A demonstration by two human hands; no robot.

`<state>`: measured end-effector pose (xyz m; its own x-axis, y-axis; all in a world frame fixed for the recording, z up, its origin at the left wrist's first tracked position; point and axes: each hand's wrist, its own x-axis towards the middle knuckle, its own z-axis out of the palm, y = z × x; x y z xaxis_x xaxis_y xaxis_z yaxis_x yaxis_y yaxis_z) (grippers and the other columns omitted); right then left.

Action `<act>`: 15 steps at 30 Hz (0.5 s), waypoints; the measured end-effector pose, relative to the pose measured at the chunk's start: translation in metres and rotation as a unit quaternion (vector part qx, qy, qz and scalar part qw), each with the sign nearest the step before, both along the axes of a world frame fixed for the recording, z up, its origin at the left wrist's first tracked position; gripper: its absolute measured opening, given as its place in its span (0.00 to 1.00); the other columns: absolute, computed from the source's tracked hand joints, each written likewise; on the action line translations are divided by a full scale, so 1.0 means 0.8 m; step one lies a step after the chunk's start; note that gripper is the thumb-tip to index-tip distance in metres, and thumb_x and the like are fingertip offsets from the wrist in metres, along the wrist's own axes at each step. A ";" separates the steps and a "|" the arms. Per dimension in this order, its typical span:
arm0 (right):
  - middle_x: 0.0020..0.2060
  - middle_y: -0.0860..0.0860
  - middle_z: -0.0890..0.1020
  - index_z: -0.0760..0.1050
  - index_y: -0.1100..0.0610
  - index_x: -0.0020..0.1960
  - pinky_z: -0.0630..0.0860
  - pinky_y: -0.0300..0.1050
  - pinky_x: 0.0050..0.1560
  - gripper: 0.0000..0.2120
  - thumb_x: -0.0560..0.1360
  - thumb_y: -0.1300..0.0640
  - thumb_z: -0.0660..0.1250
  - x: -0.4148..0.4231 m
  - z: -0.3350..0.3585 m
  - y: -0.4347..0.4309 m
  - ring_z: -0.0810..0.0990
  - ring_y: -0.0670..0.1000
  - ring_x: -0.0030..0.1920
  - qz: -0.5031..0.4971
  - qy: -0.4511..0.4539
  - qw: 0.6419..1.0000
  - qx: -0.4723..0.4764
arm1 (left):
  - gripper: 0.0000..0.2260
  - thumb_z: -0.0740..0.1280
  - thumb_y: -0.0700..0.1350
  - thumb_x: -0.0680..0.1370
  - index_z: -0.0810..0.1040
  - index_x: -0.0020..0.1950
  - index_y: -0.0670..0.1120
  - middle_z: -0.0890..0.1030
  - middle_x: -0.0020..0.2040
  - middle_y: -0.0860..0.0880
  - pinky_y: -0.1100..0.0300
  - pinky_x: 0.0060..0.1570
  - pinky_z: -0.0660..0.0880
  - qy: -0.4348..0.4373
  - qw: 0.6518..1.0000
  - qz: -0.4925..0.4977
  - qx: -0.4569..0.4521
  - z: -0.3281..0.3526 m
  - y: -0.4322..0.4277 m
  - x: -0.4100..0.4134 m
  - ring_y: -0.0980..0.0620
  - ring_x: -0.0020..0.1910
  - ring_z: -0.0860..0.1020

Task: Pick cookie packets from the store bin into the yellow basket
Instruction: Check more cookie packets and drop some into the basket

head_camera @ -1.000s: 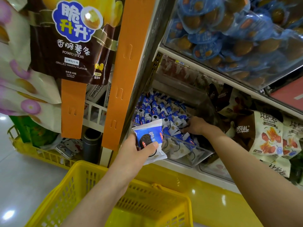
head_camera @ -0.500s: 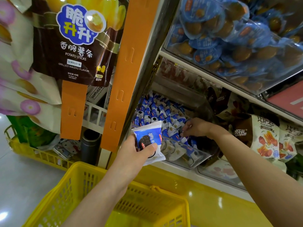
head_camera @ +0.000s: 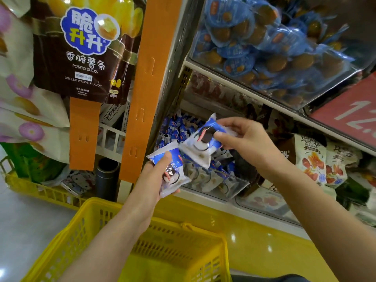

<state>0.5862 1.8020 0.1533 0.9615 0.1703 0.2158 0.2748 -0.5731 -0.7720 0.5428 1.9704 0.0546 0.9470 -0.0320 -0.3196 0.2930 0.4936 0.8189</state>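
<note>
Cookie packet (head_camera: 200,145), second of two: newly lifted out of the store bin (head_camera: 234,185) below the right hand (head_camera: 246,137), pinched by its thumb and curled fingers, just beside the first packet (head_camera: 175,169) gripped in the left hand (head_camera: 152,180); both above the yellow basket (head_camera: 87,224), drop judged next.
</note>
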 end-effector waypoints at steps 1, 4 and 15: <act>0.45 0.52 0.84 0.77 0.50 0.49 0.80 0.37 0.39 0.09 0.72 0.60 0.70 -0.010 0.000 0.006 0.82 0.47 0.40 0.034 0.047 0.998 0.021 | 0.19 0.64 0.55 0.73 0.74 0.58 0.44 0.81 0.49 0.43 0.47 0.49 0.78 -0.015 0.999 -0.018 -0.027 0.001 0.002 -0.002 0.45 0.46 0.81; 0.43 0.52 0.84 0.77 0.52 0.48 0.78 0.35 0.36 0.09 0.71 0.63 0.70 -0.032 -0.013 0.022 0.81 0.45 0.37 0.104 0.136 0.985 0.025 | 0.25 0.65 0.60 0.68 0.74 0.62 0.50 0.81 0.56 0.47 0.50 0.55 0.75 -0.088 0.989 -0.114 -0.019 0.004 0.005 -0.015 0.48 0.55 0.80; 0.49 0.47 0.84 0.77 0.48 0.54 0.79 0.36 0.47 0.13 0.78 0.46 0.57 -0.028 -0.030 0.017 0.81 0.42 0.47 0.063 0.186 0.980 0.025 | 0.27 0.71 0.53 0.60 0.71 0.58 0.52 0.83 0.48 0.54 0.61 0.49 0.74 -0.107 0.991 -0.075 0.038 0.010 -0.001 -0.018 0.61 0.45 0.81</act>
<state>0.5635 1.8156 0.1295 0.9469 0.2917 -0.1355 0.0347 -0.5115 -0.8586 0.5282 1.9696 0.0627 0.9799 -0.1603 -0.1189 0.1738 0.3922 0.9033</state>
